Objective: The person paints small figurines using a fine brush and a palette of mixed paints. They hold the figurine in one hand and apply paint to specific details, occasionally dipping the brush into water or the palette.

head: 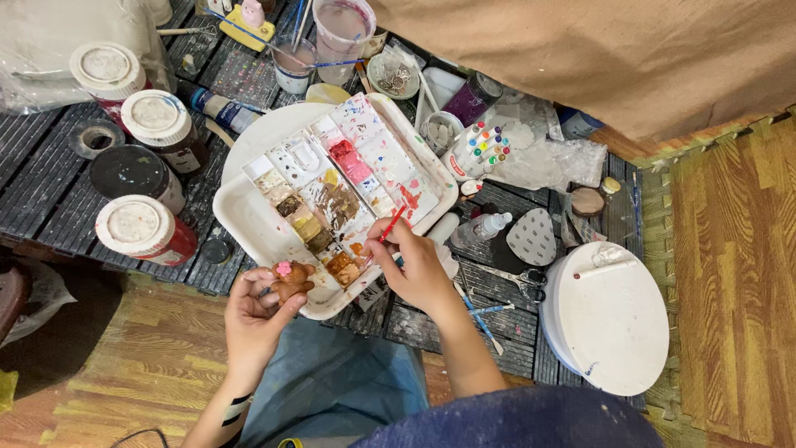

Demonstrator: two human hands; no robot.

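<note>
At lower centre of the frame the left hand (255, 319) pinches a small brown clay figurine (291, 280) with a pink flower on top, fingertips closed around its sides just off the near edge of the white paint palette (249, 217). It looks light, rigid and rather fragile, with a painted surface that may be wet, so a hold on its lower sides, away from the flower, seems safest. The right hand (421, 270) has its fingers closed on a thin red-handled paintbrush (390, 226), the tip down at the palette's orange and brown wells. The palette's compartments carry pink and red paints toward the upper right, ochres and browns toward the lower left, several mixed and smeared. At upper left stand paint jars with white lids (133, 224), and one open jar showing dark contents (128, 172). At upper centre a clear cup of cloudy rinse water (343, 29) holds nothing I can make out; a small tub beside it holds brushes (293, 62). A white round lid (612, 319) lies at lower right.
</note>
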